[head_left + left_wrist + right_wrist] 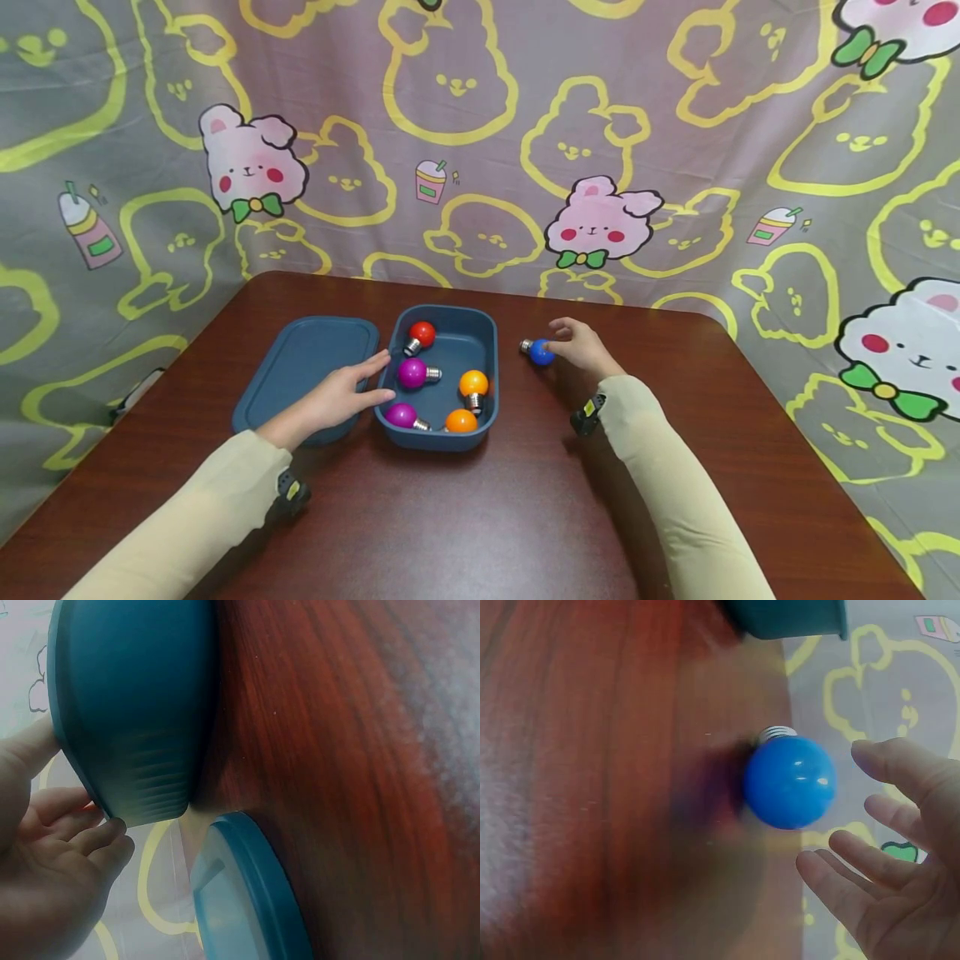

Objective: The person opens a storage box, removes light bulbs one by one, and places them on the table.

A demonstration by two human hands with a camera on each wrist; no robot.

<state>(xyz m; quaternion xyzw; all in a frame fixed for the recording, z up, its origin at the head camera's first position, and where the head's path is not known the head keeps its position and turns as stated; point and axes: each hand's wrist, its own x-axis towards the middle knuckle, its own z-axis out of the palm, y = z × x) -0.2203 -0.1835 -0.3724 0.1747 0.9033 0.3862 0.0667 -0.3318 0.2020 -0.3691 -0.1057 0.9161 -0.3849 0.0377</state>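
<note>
A blue light bulb [541,352] lies on the table to the right of an open blue-grey container [491,367]. My right hand [581,346] reaches over it; in the right wrist view the fingers [840,889] are spread around the bulb's side with a gap between. At the container's left rim rests my left hand [341,396], thumb and fingers loosely extended and touching the edge. Inside the container lie a red bulb [422,334], two purple bulbs [411,372] and two orange bulbs [473,383], all with metal screw bases.
A flat blue-grey lid [300,358] lies on the table left of the container, partly under the left forearm. The brown wooden table [480,533] ends at a patterned curtain [480,150] behind and at both sides.
</note>
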